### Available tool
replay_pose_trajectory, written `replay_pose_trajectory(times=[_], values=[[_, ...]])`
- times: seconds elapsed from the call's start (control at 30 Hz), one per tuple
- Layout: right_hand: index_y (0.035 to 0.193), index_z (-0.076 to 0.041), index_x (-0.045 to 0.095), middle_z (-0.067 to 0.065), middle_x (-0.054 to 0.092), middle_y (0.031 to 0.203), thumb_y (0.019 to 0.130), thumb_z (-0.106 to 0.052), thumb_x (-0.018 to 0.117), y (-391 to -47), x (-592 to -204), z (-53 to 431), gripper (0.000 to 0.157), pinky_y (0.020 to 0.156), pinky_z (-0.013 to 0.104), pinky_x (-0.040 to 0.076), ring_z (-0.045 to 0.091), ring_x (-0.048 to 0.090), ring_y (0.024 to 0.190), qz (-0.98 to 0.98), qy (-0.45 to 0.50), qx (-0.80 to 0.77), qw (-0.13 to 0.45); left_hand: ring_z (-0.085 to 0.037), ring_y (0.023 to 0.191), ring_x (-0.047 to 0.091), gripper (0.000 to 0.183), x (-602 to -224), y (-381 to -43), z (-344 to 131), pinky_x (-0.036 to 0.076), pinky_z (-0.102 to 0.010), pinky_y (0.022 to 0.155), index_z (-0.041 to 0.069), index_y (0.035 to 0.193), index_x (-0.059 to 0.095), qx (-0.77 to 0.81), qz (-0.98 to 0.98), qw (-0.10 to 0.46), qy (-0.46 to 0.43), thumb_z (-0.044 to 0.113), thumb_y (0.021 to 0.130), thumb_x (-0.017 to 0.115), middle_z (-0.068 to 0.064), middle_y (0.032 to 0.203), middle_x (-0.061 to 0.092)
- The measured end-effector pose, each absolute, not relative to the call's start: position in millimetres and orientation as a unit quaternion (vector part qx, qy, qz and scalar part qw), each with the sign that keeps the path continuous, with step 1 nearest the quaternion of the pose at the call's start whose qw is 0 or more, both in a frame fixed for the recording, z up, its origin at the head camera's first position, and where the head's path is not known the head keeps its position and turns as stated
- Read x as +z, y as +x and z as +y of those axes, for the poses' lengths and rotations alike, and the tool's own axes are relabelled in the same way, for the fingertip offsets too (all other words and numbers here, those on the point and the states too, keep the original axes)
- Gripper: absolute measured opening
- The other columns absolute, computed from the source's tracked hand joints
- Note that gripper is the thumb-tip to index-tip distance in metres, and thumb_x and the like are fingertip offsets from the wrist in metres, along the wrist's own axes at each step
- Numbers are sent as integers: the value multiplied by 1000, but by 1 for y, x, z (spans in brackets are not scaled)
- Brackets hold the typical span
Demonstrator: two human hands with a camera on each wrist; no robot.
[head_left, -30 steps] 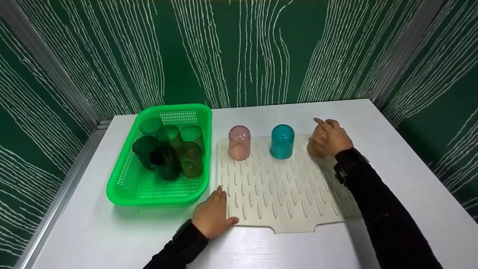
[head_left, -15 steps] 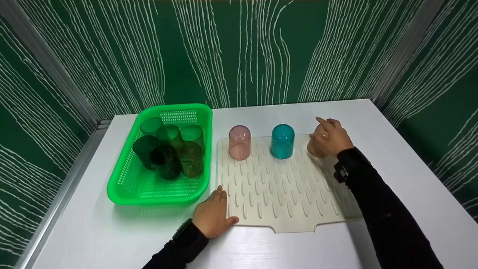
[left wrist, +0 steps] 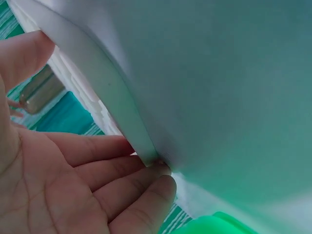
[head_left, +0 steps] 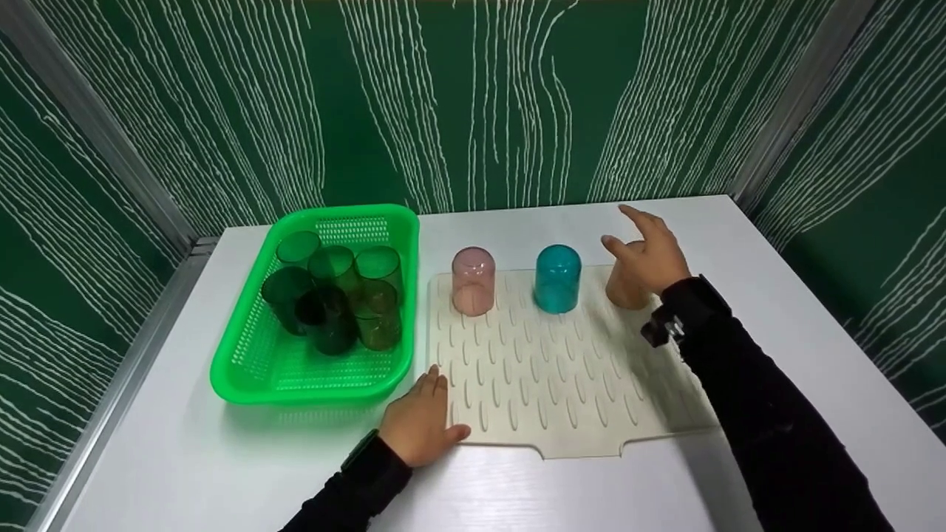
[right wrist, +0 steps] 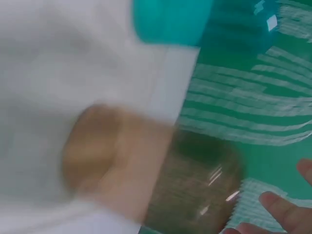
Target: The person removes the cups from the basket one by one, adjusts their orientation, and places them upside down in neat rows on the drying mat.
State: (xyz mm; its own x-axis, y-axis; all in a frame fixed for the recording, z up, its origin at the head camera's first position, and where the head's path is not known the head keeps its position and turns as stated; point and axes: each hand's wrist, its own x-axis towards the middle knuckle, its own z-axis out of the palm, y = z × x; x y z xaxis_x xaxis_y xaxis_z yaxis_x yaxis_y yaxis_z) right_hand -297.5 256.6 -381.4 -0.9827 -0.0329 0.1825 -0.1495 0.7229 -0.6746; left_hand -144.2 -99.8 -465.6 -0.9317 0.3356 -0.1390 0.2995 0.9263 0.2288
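Observation:
Three tinted glasses stand upside down in a row along the back of the ribbed drying mat [head_left: 532, 384]: a pink glass [head_left: 474, 282], a blue glass [head_left: 558, 279] and a brown glass [head_left: 626, 287]. Spread fingers and thumb show on my right hand [head_left: 652, 255], which is over the brown glass and partly hides it. In the right wrist view the brown glass [right wrist: 151, 165] is blurred, with fingertips apart from it. My left hand [head_left: 416, 425] rests at the mat's left front edge. Its fingers [left wrist: 139, 190] are extended and touch that edge in the left wrist view.
To the left of the mat sits a green perforated basket [head_left: 314, 395]. Several dark-tinted glasses [head_left: 332, 329] stand in it, mouths up. Patterned green walls [head_left: 510, 111] enclose the white table [head_left: 510, 491] at the back and sides.
My right hand has let go of the brown glass, spread its fingers and risen a little. The brown glass stays on the mat. My left hand has kept its place.

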Motion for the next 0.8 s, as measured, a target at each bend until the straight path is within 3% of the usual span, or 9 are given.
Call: replay_pose_trajectory(times=[0.2,0.47,0.7,0.8], values=[[154,-12,32,18,30,158,99,-37,56,-290,-375,216,65,120,53,22,35,26,148,-902,120,401,106,-39,147,28,81,-458,-142,-103,35,-46,115,-7,149,32,154,971,83,161,45,94,61,-26,157,29],[153,-14,33,11,33,158,101,-35,53,-272,-379,164,60,122,35,18,26,27,149,-867,220,433,112,-29,140,44,69,-432,-126,-103,45,-44,107,-2,146,41,178,961,45,206,44,96,59,-18,150,45],[142,-2,48,18,51,143,96,-21,64,-257,-399,112,52,117,48,30,33,43,138,-859,258,427,120,-29,128,56,56,-396,-123,-120,50,-44,101,1,140,51,236,949,-78,194,37,98,59,-17,141,56],[139,-2,51,18,54,141,95,-23,64,-253,-408,94,50,116,51,32,34,46,136,-857,260,433,98,-32,126,58,56,-385,-130,-133,52,-46,98,2,138,53,220,950,-144,166,35,95,63,-18,139,57]])
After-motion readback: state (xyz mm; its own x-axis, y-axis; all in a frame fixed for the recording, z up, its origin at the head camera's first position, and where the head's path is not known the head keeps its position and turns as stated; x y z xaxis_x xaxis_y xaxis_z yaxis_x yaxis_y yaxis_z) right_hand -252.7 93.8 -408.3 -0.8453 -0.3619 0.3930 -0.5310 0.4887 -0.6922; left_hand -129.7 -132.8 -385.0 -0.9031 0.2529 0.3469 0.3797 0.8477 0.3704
